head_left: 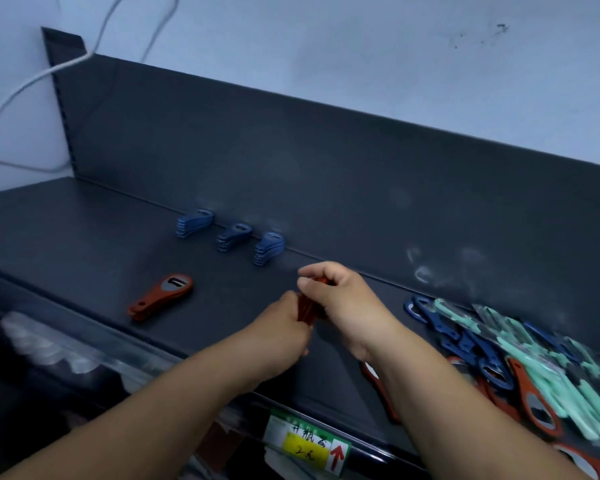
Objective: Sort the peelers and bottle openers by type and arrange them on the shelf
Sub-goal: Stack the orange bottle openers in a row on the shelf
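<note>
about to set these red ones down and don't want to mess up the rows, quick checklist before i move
1. Left hand and right hand grip the held openers: ok
2. Held openers aligned: cannot tell, hands hide them
3. Bare shelf beside the red stack: ok
4. Blue stacks apart from the hands, at the back: ok
5. Right pile sorted: not ok, colours mixed

Dim bluish light, soft blur, wide-angle bending at edges.
</note>
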A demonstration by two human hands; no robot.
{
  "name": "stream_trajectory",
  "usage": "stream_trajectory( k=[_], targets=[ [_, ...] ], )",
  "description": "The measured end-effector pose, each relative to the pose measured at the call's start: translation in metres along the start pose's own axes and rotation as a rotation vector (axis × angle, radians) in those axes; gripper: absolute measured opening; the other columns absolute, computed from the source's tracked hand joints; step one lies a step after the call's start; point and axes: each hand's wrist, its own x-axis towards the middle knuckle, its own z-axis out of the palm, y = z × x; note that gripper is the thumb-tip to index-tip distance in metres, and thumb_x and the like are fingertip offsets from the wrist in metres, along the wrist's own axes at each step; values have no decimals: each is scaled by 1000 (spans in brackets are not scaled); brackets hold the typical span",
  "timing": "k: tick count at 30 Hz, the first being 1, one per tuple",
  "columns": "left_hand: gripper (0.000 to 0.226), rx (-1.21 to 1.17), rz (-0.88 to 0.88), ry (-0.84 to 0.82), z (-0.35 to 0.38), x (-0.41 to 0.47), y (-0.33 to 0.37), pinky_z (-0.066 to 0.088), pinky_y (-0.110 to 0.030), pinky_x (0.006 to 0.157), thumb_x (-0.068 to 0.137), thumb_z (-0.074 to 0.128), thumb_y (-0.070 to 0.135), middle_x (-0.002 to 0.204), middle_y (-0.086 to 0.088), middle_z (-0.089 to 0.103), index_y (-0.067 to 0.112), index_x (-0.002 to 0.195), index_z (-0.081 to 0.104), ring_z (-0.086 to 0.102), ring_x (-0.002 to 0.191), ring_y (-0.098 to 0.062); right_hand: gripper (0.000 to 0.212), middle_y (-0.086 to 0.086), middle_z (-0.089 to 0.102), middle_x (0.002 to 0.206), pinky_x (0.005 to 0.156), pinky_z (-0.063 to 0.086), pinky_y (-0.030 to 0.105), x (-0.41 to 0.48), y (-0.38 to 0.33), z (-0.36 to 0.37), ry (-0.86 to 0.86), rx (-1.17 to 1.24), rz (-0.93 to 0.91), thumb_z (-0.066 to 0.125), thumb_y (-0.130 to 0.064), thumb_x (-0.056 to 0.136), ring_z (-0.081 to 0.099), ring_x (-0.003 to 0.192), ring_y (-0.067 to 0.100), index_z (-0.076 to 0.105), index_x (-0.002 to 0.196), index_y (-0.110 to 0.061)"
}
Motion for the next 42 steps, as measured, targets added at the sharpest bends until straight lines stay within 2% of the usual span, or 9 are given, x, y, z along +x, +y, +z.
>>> stream_trajectory(
  k=[4,8,14,17,21,23,29,34,42],
  targets=[
    [7,314,-9,26,-5,0,0,39,-29,59,89,42,14,86,-3,52,17,96,40,50,71,-15,10,2,55,69,53,42,21,4,2,8,60,-160,-55,64,-12,89,50,61,12,59,80,-14],
    [16,725,98,224,-3,-6,-8,33,-31,70,96,40,29,108,-6,51,16,105,41,53,96,-25,11,0,55,71,54,41,21,8,1,16,141,-209,-66,63,-14,89,49,61,10,56,81,-17],
    [19,654,88,228,-13,-5,-14,35,-33,70,96,37,32,98,-3,50,16,105,41,49,82,-22,14,3,58,91,66,44,29,11,-2,29,-33,-313,74,50,-33,95,52,78,16,58,95,-22],
    [12,602,72,210,-24,-9,-16,34,-33,67,96,36,30,88,-1,48,18,93,36,46,76,-21,17,4,54,82,56,37,25,12,-7,30,-112,-221,126,42,-18,97,48,68,16,58,95,-23],
    [15,389,-41,114,-47,-9,-20,36,-34,62,95,37,29,82,-1,51,19,84,37,50,73,-18,33,7,65,96,83,52,36,23,-12,19,-275,-31,171,39,3,96,63,87,19,63,105,-18],
    [15,351,-52,117,-54,-11,-22,38,-34,66,95,38,32,86,-2,54,17,91,42,52,77,-20,33,6,68,96,83,53,36,29,-9,21,-276,-56,190,41,5,95,65,86,18,65,99,-18],
    [35,753,128,443,-51,-19,-39,39,-30,75,86,60,43,110,0,53,22,104,39,53,101,-21,35,7,67,84,58,54,27,42,0,43,-267,-97,254,39,9,94,64,70,14,65,88,-14],
    [32,778,124,495,-53,-19,-53,44,-34,72,88,56,34,103,0,58,25,90,25,58,94,-23,26,5,64,87,63,53,28,54,5,59,-316,-285,258,44,5,91,61,76,16,60,95,-14],
    [21,856,81,566,-53,-17,-57,32,-30,66,88,52,31,100,-1,62,21,104,43,55,94,-22,21,4,65,83,67,47,23,62,14,70,-328,-476,35,53,3,88,59,74,14,62,86,-16]
  ],
)
